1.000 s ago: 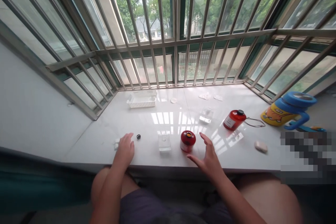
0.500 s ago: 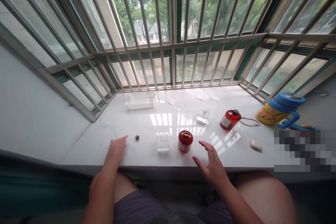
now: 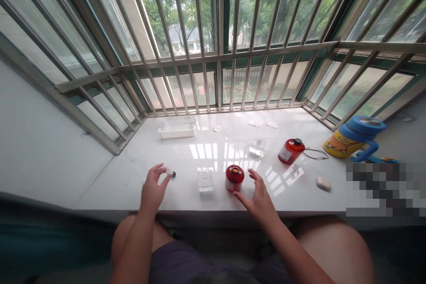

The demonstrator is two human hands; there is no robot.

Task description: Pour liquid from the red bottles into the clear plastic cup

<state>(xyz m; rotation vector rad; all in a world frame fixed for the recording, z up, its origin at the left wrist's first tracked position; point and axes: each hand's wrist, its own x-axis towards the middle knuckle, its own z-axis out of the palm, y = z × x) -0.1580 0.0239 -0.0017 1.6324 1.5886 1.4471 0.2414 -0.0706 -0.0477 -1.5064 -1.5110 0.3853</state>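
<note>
My left hand [image 3: 153,188] is raised a little over the white sill, thumb and fingers around a small pale, see-through piece [image 3: 168,171] whose kind I cannot make out. Right beside it lies a small black cap [image 3: 173,175]. In front of me stands a red bottle [image 3: 234,179] with its top uncapped. My right hand [image 3: 254,193] is at that bottle's right side, fingers apart, the thumb tip near its lower edge; whether it touches is unclear. Between the hands sits a clear glass block-shaped bottle [image 3: 205,182].
Farther back are a white perforated basket [image 3: 177,132], a second clear glass container [image 3: 257,147] and a red bottle with black cap [image 3: 291,151]. On the right stand a blue and yellow mug [image 3: 354,140] and a pale oval piece [image 3: 323,183]. Window bars close off the back.
My left hand has lifted off the sill and moved right toward the black cap, the pale piece now showing at its fingertips. My right hand has moved left, up to the uncapped red bottle.
</note>
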